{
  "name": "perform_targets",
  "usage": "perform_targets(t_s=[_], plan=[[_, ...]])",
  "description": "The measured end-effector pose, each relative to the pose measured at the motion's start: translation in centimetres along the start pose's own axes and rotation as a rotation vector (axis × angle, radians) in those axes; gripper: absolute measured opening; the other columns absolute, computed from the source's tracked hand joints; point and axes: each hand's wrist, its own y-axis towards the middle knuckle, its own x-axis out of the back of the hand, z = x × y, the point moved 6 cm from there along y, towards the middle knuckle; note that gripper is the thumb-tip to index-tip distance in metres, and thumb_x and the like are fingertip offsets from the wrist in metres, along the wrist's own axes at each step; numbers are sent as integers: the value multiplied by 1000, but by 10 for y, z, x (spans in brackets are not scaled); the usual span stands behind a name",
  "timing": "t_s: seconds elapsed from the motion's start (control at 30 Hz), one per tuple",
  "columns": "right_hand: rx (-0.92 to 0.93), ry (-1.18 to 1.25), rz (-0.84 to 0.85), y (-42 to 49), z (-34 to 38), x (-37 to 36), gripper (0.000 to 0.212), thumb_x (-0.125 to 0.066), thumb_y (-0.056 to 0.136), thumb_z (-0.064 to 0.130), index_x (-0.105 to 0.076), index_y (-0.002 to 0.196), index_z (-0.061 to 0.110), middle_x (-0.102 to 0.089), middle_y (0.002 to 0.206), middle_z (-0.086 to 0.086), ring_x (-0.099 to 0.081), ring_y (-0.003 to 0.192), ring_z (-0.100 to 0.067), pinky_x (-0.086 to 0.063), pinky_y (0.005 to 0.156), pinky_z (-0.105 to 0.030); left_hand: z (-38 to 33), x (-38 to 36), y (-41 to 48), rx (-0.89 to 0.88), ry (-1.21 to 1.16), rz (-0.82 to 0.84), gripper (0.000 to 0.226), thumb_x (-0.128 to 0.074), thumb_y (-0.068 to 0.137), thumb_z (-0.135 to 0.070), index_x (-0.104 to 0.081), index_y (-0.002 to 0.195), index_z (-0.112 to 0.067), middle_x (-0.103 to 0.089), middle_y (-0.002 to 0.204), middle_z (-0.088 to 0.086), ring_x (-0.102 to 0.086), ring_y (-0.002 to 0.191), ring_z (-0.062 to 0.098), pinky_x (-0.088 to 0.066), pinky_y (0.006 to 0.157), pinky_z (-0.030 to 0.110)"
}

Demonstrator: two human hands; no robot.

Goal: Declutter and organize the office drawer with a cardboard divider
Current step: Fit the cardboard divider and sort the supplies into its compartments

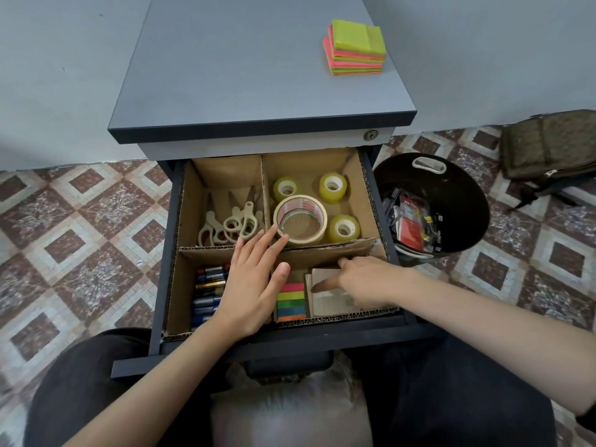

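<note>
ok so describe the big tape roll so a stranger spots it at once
Find the open drawer below the grey cabinet top, split in four by a cardboard divider. Look in its far right compartment, by the left hand. The big tape roll is wide and cream with red print inside; the three small rolls near it are yellowish.

My 1 head camera looks steeply down, close above the drawer (322,335), with my left hand (254,285) and right hand (364,282) mid-frame.
</note>
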Motion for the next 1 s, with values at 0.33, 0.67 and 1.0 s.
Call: perform_targets(t_s=[0.33, 0.67, 1.0], plan=[[-36, 1, 71, 7, 0, 2, 69, -36, 96, 0, -23, 144, 46, -42, 130, -14, -48, 115, -30, -39, 81, -32, -1, 1, 0, 3, 9, 2, 84, 2, 86, -71, -40, 140, -23, -20, 150, -12, -12, 139, 3, 13, 113, 17], [-40, 35, 86, -11, 1, 1, 70, -27, 94, -4, -25, 145, 44, -51, 112, -10, -52, 93, -24, -34, 67, -29, 1, 2, 1, 14, -4, 4, 86, 1, 84, -73, -44, 138, -23, -23, 147, -15, -16, 140, 5, 10, 113, 16], [-77, 349, -453, -54, -6, 54, 28, -53, 92, 18, -64, 117, 24, -64, 110, 1, -57, 100, -15, -45, 85, -29, -20, 34, 24, 78, 9, 58, 49, -47, 93, -43, -44, 138, -24, -35, 149, -5, -22, 139, 13, -16, 113, 31]])
